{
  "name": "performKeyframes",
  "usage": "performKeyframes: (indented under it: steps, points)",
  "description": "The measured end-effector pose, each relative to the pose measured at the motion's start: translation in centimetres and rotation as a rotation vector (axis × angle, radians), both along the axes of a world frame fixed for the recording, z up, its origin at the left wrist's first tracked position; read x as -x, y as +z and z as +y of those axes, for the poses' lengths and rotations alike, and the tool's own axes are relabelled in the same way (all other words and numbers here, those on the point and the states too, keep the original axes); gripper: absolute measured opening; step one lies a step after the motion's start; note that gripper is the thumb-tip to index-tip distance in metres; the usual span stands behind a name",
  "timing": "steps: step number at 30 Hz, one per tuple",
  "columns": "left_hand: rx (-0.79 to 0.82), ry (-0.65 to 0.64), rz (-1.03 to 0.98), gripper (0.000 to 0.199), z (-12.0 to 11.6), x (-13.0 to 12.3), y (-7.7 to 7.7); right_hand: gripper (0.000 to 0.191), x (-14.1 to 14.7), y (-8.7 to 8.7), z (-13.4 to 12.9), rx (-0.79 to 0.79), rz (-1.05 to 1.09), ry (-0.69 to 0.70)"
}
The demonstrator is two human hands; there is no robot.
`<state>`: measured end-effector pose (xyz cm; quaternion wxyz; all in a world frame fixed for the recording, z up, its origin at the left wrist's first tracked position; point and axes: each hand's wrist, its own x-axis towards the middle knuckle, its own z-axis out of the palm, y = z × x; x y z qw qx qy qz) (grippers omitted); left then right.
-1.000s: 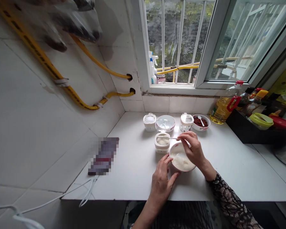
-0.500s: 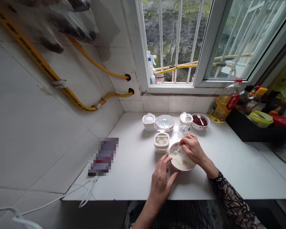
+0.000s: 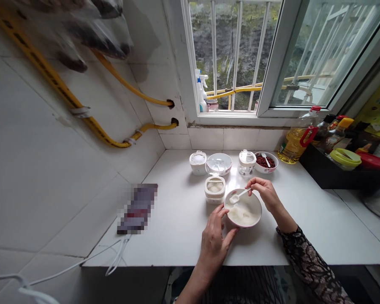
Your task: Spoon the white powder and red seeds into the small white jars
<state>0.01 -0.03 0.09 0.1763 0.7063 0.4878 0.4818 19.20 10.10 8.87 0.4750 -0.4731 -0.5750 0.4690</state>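
My right hand [image 3: 263, 191] pinches the handle of a small white spoon [image 3: 239, 196], its scoop raised over the left inner side of a bowl. That white bowl [image 3: 255, 207] has a pink rim and holds pale, fine grains [image 3: 243, 215]. Around its left side curls my left hand [image 3: 215, 234], fingers at the rim and thumb against the near wall. Just behind the left fingers stands a lidded jar [image 3: 214, 191] with pale contents. Farther back are a jar of white stuff [image 3: 198, 162], a clear jar [image 3: 247, 162] and a white bowl [image 3: 223, 158].
A bowl of dark red beans [image 3: 266, 162] with a white spoon stands at the back right, near an oil bottle [image 3: 293, 143]. A black box [image 3: 332, 175] holds bottles and tubs. Left lie a blurred dark object [image 3: 137, 209] and a white cable [image 3: 114, 257]; yellow pipes [image 3: 107, 141] cross the wall.
My right hand has shifted right and up, lifting the spoon's scoop out of the grains. My left hand stays at the bowl.
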Motion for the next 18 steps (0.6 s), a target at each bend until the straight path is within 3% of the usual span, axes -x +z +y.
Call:
performKeyframes:
  steps: [13,18]
  points:
    - [-0.003,-0.006,0.005,0.044,0.0,0.0,0.0,0.012,0.4,0.0,-0.1,0.032,0.027,-0.006]
    - [-0.004,-0.004,0.011,0.046,0.0,0.0,0.1,0.014,1.8,0.0,-0.6,-0.182,-0.013,-0.081]
